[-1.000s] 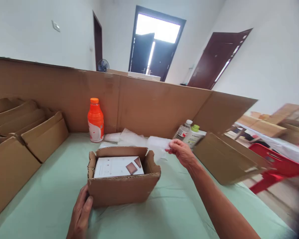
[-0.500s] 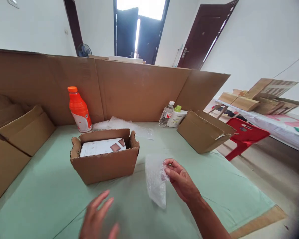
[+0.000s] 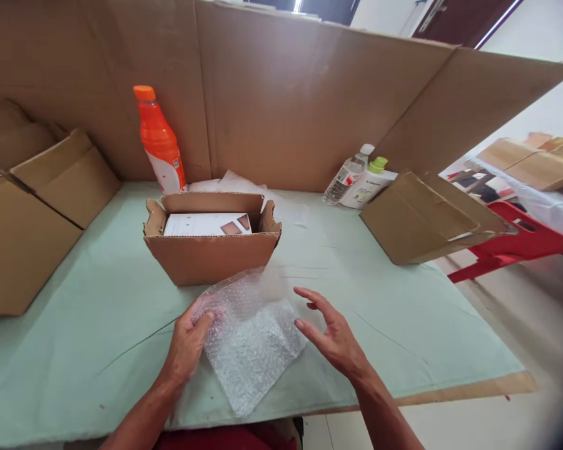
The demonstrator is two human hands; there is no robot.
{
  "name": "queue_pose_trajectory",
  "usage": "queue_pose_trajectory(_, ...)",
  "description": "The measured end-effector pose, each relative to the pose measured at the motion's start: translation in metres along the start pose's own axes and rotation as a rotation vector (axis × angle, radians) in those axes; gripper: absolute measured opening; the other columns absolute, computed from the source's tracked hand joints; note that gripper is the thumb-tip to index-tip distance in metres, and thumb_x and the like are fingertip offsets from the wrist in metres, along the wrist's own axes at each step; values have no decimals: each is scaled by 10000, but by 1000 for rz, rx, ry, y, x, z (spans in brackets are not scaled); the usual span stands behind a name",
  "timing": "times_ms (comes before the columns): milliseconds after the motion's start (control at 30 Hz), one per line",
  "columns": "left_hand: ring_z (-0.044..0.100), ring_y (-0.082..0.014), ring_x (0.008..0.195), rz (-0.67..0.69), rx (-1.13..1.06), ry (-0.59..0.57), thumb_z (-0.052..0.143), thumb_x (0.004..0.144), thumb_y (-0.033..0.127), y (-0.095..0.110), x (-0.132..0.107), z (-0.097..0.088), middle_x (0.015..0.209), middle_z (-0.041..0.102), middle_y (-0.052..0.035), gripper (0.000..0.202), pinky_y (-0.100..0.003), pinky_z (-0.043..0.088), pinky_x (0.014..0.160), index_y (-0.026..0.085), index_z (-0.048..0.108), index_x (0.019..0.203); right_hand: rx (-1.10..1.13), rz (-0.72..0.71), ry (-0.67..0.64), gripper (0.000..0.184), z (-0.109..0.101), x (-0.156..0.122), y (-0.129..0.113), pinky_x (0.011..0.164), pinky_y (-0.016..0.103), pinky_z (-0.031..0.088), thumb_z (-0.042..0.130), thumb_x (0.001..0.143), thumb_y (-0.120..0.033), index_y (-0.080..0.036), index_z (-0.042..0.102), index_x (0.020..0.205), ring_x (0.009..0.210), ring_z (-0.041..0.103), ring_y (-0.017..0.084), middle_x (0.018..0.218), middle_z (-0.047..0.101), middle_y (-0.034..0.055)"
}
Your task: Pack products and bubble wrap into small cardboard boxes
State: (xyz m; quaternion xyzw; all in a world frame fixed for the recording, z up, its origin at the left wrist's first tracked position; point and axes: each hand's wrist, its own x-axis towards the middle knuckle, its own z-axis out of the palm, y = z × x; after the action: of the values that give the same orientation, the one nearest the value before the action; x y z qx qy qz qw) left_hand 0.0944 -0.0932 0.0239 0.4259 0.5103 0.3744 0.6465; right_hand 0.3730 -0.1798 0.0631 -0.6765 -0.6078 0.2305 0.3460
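Pinching a sheet of bubble wrap (image 3: 256, 350) at its left edge, your left hand (image 3: 185, 347) has the thumb laid over the film and the fingers behind it, probably because so light and limp a sheet needs one firm anchor to stay spread. Your right hand (image 3: 335, 337) is open, thumb and fingers parted and gripping nothing; its tips are just beside the sheet's right edge, though you cannot tell from here whether they brush it. That pose seems to leave the far side of the film free while the left hand bears it.

The sheet is in front of you, over the near part of the green cloth (image 3: 328, 247), its lower corner pointing towards you. Beyond it stands the open cardboard box (image 3: 216, 259), set back far enough, it seems, to give both hands room. Its mouth faces up, so the white box (image 3: 194, 224) inside shows its printed top, and the brown walls likely keep it from sliding.

Other clear wrap (image 3: 244, 182) lies behind the box, near the orange bottle (image 3: 164, 150), perhaps tucked there to keep it out of your way.
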Motion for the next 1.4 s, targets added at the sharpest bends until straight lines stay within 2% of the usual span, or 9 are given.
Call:
queue_pose_trajectory(200, 695, -223, 884, -27, 62, 10, 675, 782, 445, 9, -2, -17, 988, 749, -71, 530, -309, 556, 776, 144, 640, 1217, -237, -120, -5, 421, 36, -7, 15, 1006, 512, 505, 614, 902, -366, -245, 604, 1305, 1207, 613, 310, 1279, 677, 109)
queue_pose_trajectory(400, 705, -236, 820, 82, 339, -61, 643, 788, 505, 32, 19, -62, 915, 758, -70, 477, -334, 571, 744, 154, 696, 1107, -148, -22, 33, 289, 14, 20, 0, 921, 474, 549, 566, 944, -398, -283, 662, 1191, 1117, 643, 294, 1206, 704, 88)
queue_pose_trajectory(600, 716, -279, 941, 246, 557, 363, 668, 751, 651, 44, 33, -108, 1173, 710, -112, 719, -410, 603, 809, 218, 591, 1319, -41, -2, 29, 420, 18, 61, -16, 872, 428, 570, 598, 904, -417, -278, 611, 1301, 1178, 625, 299, 1298, 671, 92)
queue_pose_trajectory(800, 694, -287, 1046, 327, 446, 110, 621, 832, 563, 58, 59, -72, 1264, 653, -153, 653, -443, 590, 891, 168, 525, 1342, 36, 63, -37, 538, 52, 93, -20, 775, 400, 562, 586, 883, -496, -197, 569, 1331, 902, 675, 266, 1133, 711, 113)
queue_pose_trajectory(933, 656, -309, 1142, 347, 387, 43, 625, 807, 527, 77, 97, -57, 1297, 634, -183, 685, -482, 528, 1005, 110, 503, 1338, 177, 72, -58, 553, 62, 118, -22, 760, 378, 556, 562, 892, -469, -159, 551, 1349, 916, 681, 259, 1160, 702, 136)
queue_pose_trajectory(1000, 614, -335, 1218, 382, 407, 115, 639, 782, 515, 84, 106, -64, 1349, 605, -207, 776, -514, 496, 1039, 88, 449, 1402, 222, 54, -84, 536, 63, 120, -17, 824, 394, 560, 552, 904, -423, -168, 537, 1375, 1025, 676, 271, 1227, 686, 142)
queue_pose_trajectory(1100, 558, -330, 1298, 475, 604, 238, 624, 826, 454, 84, 85, -83, 1418, 574, -174, 709, -532, 456, 1085, 136, 454, 1436, 47, -36, -115, 469, 54, 98, -3, 926, 444, 547, 529, 938, -330, -233, 546, 1397, 1159, 636, 284, 1340, 642, 124)
queue_pose_trajectory(1233, 576, -288, 1283, 728, 917, 67, 549, 894, 213, 64, 4, -107, 1306, 666, -66, 376, -490, 471, 1090, 253, 635, 1258, -283, -311, -176, 512, 30, 37, 19, 1022, 489, 502, 435, 957, -156, -308, 536, 1436, 1286, 565, 280, 1443, 574, 90)
queue_pose_trajectory(1400, 433, -325, 1421, 886, 1055, -20, 519, 802, 11, 28, -71, -116, 1476, 535, -51, 639, -522, 437, 1126, 320, 569, 1359, -456, -416, -259, 625, 28, -10, 25, 967, 487, 533, 427, 898, -58, -316, 525, 1459, 1291, 561, 302, 1458, 558, 118)
